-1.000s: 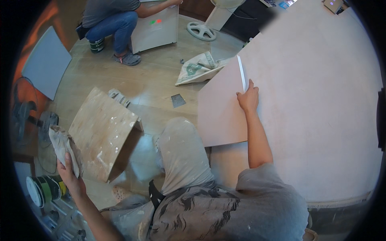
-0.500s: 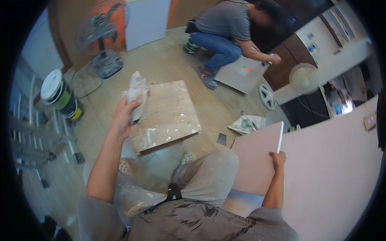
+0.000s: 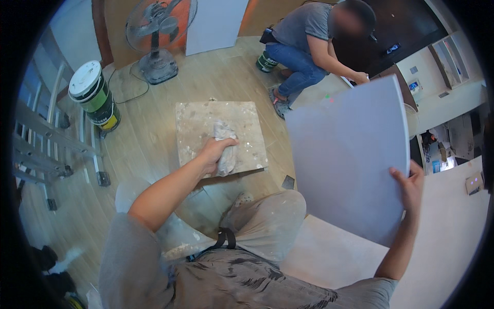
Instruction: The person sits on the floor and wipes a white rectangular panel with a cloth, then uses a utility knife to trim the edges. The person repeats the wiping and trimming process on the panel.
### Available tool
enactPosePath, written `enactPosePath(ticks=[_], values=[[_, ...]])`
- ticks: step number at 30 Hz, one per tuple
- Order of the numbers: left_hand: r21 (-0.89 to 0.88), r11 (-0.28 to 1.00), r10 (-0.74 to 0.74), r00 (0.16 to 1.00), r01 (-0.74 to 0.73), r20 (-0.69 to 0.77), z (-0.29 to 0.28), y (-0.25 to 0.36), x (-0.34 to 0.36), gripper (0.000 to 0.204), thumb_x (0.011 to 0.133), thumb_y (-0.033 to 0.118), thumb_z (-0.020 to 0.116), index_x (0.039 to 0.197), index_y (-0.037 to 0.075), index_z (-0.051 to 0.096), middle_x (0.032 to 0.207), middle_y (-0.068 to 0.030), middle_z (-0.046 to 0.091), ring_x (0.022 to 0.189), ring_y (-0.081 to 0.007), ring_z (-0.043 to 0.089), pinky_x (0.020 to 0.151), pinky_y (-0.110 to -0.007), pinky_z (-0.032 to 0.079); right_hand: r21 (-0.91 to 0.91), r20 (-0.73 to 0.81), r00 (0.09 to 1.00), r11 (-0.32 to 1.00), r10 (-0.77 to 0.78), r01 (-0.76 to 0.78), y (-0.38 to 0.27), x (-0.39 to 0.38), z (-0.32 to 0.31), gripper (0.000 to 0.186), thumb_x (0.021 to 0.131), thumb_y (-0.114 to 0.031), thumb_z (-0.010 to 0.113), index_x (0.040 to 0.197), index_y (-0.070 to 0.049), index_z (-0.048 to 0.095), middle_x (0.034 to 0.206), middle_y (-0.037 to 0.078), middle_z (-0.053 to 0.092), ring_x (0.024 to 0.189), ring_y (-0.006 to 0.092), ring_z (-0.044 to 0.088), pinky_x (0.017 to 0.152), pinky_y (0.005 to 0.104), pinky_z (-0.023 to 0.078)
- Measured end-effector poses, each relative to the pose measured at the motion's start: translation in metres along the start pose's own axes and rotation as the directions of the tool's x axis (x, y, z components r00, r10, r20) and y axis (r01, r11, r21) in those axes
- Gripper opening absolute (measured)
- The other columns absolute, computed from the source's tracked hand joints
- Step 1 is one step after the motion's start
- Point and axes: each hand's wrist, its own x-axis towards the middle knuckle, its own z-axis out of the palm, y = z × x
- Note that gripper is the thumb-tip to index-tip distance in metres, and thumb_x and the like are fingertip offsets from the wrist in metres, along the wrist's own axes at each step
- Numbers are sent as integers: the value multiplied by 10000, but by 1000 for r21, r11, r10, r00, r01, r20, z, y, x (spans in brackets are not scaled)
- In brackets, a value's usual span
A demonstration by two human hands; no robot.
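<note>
My left hand (image 3: 216, 154) is wrapped round a crumpled dirty white cloth (image 3: 224, 131), over a low wooden box or stool (image 3: 190, 118) spattered with paint. Whether the cloth touches its top I cannot tell. My right hand (image 3: 411, 183) grips the right edge of a flat, pale lilac-grey board (image 3: 345, 149), which stands raised and tilted to the right of the box. Below the board lies a pale surface (image 3: 329, 247), which runs on along my right side. My knee (image 3: 272, 216) is between the box and that surface.
An aluminium ladder (image 3: 46, 149) stands at the left, beside stacked paint buckets (image 3: 95, 95). A standing fan (image 3: 159, 67) and a white panel (image 3: 211, 26) are at the back. A co-worker (image 3: 303, 46) squats behind the board near wall shelving (image 3: 453, 62).
My right hand has lifted the board higher and more upright. My left hand with the cloth has moved rightward, over the wooden box. The view has turned toward the co-worker and fan.
</note>
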Motion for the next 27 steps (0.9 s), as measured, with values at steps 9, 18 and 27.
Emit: enactPosePath(ticks=[9, 18, 27], values=[[-388, 908, 257, 942, -159, 216, 30, 28, 16, 438, 997, 302, 673, 1330, 43, 552, 1257, -125, 651, 1178, -276, 642, 1024, -437, 521, -324, -94, 955, 916, -280, 236, -142, 17, -42, 612, 779, -382, 819, 1188, 48, 672, 926, 130, 698, 829, 206, 675, 828, 326, 514], [-185, 837, 481, 853, -516, -202, -20, 114, -82, 371, 989, 344, 697, 1217, 68, 599, 1090, -82, 660, 1024, -227, 662, 918, -388, 558, 283, 111, 957, 932, -266, 226, -107, 112, 61, 355, 899, -299, 766, 1083, 0, 716, 898, 70, 711, 785, 152, 669, 760, 289, 525], [-104, 892, 361, 832, -439, -421, -89, 129, -81, 402, 931, 309, 778, 1183, 28, 640, 1093, -104, 692, 997, -242, 690, 878, -388, 585, 628, 376, 923, 709, 82, -319, 60, 154, 300, 309, 892, -155, 782, 1145, 12, 720, 1001, 114, 750, 809, 184, 711, 750, 320, 561]])
